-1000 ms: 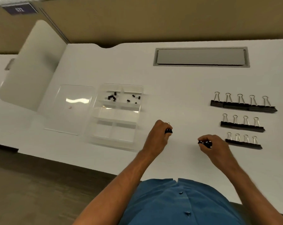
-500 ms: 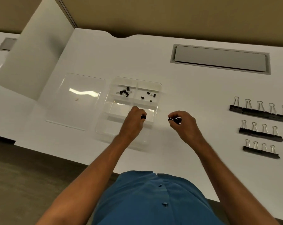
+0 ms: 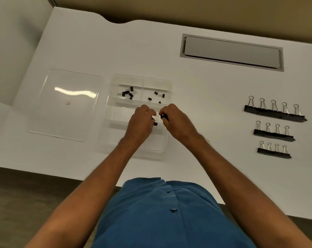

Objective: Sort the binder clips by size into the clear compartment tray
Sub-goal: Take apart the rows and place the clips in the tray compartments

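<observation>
Looking down: a person's two bare arms reach over a white desk (image 3: 196, 97) toward a clear compartment tray (image 3: 114, 115).
Left hand (image 3: 141, 122): over the tray's middle section, fingers curled, pinching a small black binder clip (image 3: 155, 123) at the fingertips.
Right hand (image 3: 176, 120): just beside the left, fingers curled, pinching another small black clip (image 3: 164, 116).
Tray contents: far left compartment holds a cluster of small clips (image 3: 127, 93); far right compartment holds a few tinier clips (image 3: 158, 97), scattered apart.
Unsorted clips: three rows stand well to the right on the desk, a far row of largest clips (image 3: 275, 113), a middle row (image 3: 274, 134), and a near row (image 3: 274, 152).
Tray lid (image 3: 67, 104): clear, lying flat left of the tray.
Desk hatch (image 3: 232, 52): grey, far right.
</observation>
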The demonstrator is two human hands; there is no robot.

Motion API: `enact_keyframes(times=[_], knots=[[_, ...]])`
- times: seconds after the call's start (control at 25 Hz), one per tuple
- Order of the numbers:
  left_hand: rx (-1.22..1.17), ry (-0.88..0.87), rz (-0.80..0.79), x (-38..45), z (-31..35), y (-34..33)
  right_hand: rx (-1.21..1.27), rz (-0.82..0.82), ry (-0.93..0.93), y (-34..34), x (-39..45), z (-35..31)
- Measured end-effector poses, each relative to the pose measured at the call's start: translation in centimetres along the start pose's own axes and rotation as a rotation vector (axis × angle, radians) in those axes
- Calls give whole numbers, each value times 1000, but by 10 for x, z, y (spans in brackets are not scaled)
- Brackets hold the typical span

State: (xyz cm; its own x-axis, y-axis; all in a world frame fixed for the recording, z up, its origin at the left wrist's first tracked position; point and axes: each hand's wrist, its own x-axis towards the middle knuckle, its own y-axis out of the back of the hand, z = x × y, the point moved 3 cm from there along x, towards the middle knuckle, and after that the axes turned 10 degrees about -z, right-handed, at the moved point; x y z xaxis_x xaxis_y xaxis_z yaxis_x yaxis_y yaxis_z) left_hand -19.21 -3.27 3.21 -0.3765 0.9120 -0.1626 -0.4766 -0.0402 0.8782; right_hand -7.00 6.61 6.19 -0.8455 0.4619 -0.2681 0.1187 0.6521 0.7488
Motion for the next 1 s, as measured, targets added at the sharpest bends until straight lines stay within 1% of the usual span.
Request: enact_keyframes(times=[0.08,0.16,0.28,0.36,0.44,0.52,0.64,0.76,0.88,1.0], knots=[[87,-10,131,-12,-2,3,-126,-1,61,-5,7,-5],[94,35,179,-27,-11,-1,-222,-26,99,-10,15,-10],[74,115,101,-42,-25,-15,-315,-96,123,-21,23,-15],[86,116,41,-48,-30,-20,-359,-138,133,-29,27,-16],[90,107,22,-49,-31,-21,-377,-160,130,-35,29,-15],[88,116,20,-47,-30,-20,-366,-149,139,-37,29,-15],[92,114,21,-46,-32,-20,-333,-93,189,-29,22,-18],[92,91,44,-45,-33,-18,-268,42,192,-5,2,-13],[59,88,91,-40,-19,-12,-182,216,120,21,-30,12],[42,3,127,-29,17,-12,-150,307,-26,39,-70,58]])
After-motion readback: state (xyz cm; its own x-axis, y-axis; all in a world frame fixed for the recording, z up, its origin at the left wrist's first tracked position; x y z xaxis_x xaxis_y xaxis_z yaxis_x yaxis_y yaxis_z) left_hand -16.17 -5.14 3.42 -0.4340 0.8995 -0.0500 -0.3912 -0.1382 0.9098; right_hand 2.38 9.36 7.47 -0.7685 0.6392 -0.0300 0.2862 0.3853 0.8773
